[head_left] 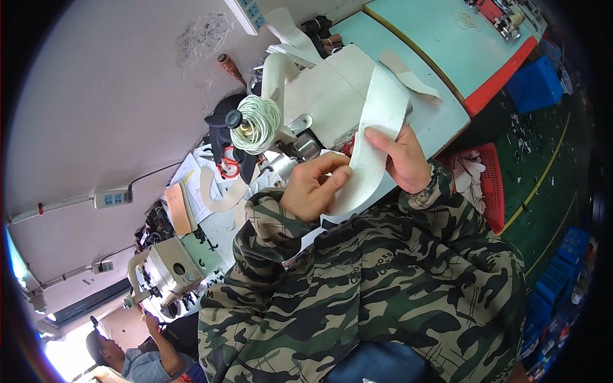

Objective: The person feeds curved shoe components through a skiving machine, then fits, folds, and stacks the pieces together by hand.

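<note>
A long, curved strip of white sheet material (pixel 369 156) lies between my hands, slanting from upper right toward my lap. My right hand (pixel 403 159) grips its right edge, thumb on top and fingers behind. At the opposite edge, lower down, my left hand (pixel 317 185) pinches the strip between curled fingers and thumb. Just beyond them stands a cream machine (pixel 276 73) with a coil of pale cord (pixel 257 125) on top. Its working parts are partly hidden behind my left hand. A flat off-white board (pixel 325 83) lies beside the machine.
A beige cut piece (pixel 412 78) rests on the table at right. Red-handled scissors (pixel 228 163) and papers lie left of the machine. A red basket (pixel 490 185) of scraps stands on the green floor. Another person (pixel 137 357) sits near a second machine (pixel 167 271) at lower left.
</note>
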Motion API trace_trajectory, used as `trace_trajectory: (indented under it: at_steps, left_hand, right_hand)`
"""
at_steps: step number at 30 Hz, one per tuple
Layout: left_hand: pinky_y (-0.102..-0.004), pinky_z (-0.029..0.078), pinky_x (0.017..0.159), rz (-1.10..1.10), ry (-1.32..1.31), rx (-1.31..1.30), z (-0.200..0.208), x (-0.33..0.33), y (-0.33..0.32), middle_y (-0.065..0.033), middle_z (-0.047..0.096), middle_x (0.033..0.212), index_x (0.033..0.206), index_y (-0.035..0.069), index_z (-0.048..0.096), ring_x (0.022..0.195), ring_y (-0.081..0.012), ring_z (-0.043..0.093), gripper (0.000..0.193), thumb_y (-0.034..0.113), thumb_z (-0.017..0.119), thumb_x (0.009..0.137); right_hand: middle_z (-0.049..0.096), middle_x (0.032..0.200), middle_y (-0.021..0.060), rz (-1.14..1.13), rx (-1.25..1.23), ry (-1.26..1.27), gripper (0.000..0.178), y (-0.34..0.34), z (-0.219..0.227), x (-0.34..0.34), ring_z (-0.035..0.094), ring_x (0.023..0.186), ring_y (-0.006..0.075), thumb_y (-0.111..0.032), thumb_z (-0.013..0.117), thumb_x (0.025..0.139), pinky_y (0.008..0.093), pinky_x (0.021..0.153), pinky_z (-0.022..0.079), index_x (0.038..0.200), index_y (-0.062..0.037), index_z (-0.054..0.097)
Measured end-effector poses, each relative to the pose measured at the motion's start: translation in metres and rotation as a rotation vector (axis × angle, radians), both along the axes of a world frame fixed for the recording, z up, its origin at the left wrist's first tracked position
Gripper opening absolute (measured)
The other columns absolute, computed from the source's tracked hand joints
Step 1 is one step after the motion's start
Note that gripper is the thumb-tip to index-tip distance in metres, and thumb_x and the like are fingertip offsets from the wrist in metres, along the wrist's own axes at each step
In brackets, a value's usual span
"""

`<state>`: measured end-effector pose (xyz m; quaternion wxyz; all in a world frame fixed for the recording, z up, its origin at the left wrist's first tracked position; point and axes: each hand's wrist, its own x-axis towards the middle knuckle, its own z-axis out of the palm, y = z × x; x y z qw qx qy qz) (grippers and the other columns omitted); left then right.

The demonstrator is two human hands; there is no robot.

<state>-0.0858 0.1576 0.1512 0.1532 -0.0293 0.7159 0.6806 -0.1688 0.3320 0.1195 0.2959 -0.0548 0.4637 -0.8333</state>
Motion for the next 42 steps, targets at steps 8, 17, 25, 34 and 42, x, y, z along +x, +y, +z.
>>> trace_trajectory:
  at_steps: [8,17,25,34,42]
  left_hand:
    - [-0.0210,0.034,0.037,-0.086,-0.066,0.275,0.001,-0.015,0.004,-0.0025,0.052,0.064,0.087,0.000,0.051,0.041,-0.0124,0.053,0.028,0.024,0.041,0.096]
    - [-0.0206,0.033,0.031,-0.225,-0.208,0.569,-0.005,-0.032,-0.005,-0.0066,0.056,0.068,0.096,0.001,0.050,0.042,-0.0157,0.057,0.030,0.029,0.039,0.096]
    - [-0.0186,0.027,0.029,0.123,0.168,0.288,-0.001,-0.041,0.018,-0.0015,0.051,0.061,0.085,0.000,0.054,0.030,-0.0064,0.038,0.022,0.020,0.050,0.092]
    - [-0.0192,0.041,0.046,-0.726,-0.169,-0.006,0.007,-0.071,-0.005,-0.0021,0.059,0.084,0.114,0.003,0.054,0.052,-0.0048,0.048,0.030,0.021,0.054,0.090]
    - [-0.0389,0.046,0.083,-0.407,0.725,-0.464,-0.002,-0.075,0.034,-0.0154,0.053,0.113,0.116,0.010,0.054,0.100,-0.0332,0.053,0.045,0.023,0.067,0.075]
  right_hand:
    - [0.063,0.092,0.0070,0.105,0.074,0.080,0.021,0.015,0.008,-0.002,0.060,0.082,0.0122,-0.011,0.062,0.081,0.0264,0.073,0.049,0.099,0.0009,0.060]
    - [0.063,0.091,0.0070,0.194,0.102,0.127,0.025,0.013,0.018,-0.007,0.060,0.079,0.0127,-0.014,0.065,0.079,0.0263,0.071,0.049,0.098,0.0016,0.060]
    - [0.063,0.085,0.0048,0.508,0.443,0.375,0.026,0.032,0.037,0.006,0.058,0.073,0.0078,-0.019,0.063,0.082,0.0222,0.063,0.047,0.097,0.0022,0.060]
    - [0.063,0.084,0.0033,0.149,0.343,0.309,0.022,0.078,0.033,-0.014,0.057,0.074,0.0069,-0.011,0.057,0.085,0.0211,0.065,0.045,0.100,0.0038,0.060]
    - [0.064,0.087,0.0063,0.069,0.265,0.235,0.026,0.102,0.027,-0.018,0.060,0.075,0.0096,-0.013,0.058,0.084,0.0224,0.067,0.048,0.102,0.0051,0.060]
